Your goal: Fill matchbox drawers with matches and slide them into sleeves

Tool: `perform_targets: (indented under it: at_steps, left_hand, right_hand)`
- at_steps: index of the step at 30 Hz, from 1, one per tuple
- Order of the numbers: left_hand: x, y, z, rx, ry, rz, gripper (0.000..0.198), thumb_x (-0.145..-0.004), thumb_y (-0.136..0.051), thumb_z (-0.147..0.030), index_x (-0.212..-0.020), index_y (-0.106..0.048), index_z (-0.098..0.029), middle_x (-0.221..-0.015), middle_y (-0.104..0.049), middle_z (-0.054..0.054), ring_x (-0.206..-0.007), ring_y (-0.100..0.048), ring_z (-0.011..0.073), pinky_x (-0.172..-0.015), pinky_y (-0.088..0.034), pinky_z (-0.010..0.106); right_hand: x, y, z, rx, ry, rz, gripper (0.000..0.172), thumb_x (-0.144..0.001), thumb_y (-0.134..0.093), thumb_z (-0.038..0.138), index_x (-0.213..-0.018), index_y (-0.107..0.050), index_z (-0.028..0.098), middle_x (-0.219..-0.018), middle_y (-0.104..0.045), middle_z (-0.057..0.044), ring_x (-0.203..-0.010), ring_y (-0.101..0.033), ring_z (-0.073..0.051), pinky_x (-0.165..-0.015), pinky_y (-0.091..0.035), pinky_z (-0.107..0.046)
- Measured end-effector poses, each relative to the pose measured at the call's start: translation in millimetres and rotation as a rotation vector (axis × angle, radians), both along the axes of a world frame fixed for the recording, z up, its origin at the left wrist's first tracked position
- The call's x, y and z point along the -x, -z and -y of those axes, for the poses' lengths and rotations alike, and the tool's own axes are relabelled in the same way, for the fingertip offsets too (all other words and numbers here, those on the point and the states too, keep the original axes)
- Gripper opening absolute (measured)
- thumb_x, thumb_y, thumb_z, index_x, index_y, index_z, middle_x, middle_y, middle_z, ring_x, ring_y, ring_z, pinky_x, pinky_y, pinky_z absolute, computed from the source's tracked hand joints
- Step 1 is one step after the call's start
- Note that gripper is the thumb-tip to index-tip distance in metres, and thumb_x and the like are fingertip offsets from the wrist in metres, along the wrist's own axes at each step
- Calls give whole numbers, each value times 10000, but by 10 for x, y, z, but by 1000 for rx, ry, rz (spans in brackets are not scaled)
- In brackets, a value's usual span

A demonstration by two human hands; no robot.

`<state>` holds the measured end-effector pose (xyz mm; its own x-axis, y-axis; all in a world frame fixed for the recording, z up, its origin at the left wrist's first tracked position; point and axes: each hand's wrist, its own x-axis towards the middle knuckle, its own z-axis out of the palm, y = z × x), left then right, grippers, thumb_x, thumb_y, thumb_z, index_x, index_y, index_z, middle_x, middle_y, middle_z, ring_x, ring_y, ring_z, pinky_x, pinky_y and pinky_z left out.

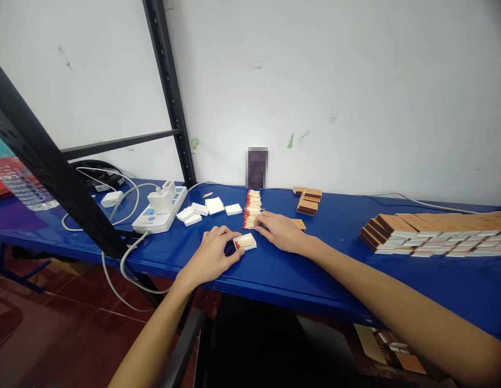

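My left hand (215,252) rests on the blue table (339,269), its fingers curled round a small white matchbox tray (245,242) that holds a few red-tipped matches. My right hand (279,230) lies just right of the tray, fingertips pinched at the near end of a pile of loose matches (252,207). What the pinch holds is too small to see. A brown matchbox sleeve (298,223) lies partly under my right hand.
Several empty white trays (201,209) lie left of the match pile. A small stack of brown sleeves (309,200) sits behind my right hand, and long rows of filled boxes (432,234) at far right. A white power strip (159,209) with cables, a black shelf post (171,91) and a water bottle (21,186) stand at left.
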<state>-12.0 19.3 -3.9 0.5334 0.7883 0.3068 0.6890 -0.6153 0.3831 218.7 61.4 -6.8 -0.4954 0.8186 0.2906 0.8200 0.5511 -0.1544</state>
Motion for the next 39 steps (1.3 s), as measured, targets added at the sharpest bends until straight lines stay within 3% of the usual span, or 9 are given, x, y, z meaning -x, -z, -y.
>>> perform_targets:
  at_steps: [7, 13, 22, 39]
  left_hand:
    - [-7, -14, 7, 14, -7, 8, 338, -911, -540, -425, -1192, -633, -264, -997, -602, 41, -955, -515, 235, -899, -378, 415]
    - [-12, -27, 8, 18, -9, 6, 357, -911, -538, -421, -1221, -620, -264, -1022, -598, 47, -969, -518, 240, -903, -380, 414]
    - [-16, -27, 7, 39, -11, 6, 355, -914, -525, -431, -1206, -631, -258, -1023, -595, 49, -962, -507, 241, -909, -380, 429]
    - [-11, -22, 5, 18, -10, -7, 348, -916, -526, -441, -1200, -622, -264, -1007, -600, 41, -976, -523, 244, -903, -377, 420]
  right_hand:
    - [32, -104, 106, 10, -28, -2, 189, -992, -368, 257, -902, -523, 198, -923, -622, -48, -783, -559, -173, -696, -372, -299]
    - [118, -186, 276, 28, -222, -41, 171, -987, -379, 262, -899, -516, 209, -921, -626, -31, -780, -560, -161, -704, -383, -281]
    - [60, -88, 58, -30, -26, -50, 197, -1001, -364, 267, -961, -543, 197, -976, -636, -59, -864, -587, -177, -745, -404, -293]
    - [46, -40, -4, 38, 1, -23, 150, -969, -414, 222, -894, -542, 205, -939, -635, -47, -846, -585, -179, -697, -379, -282]
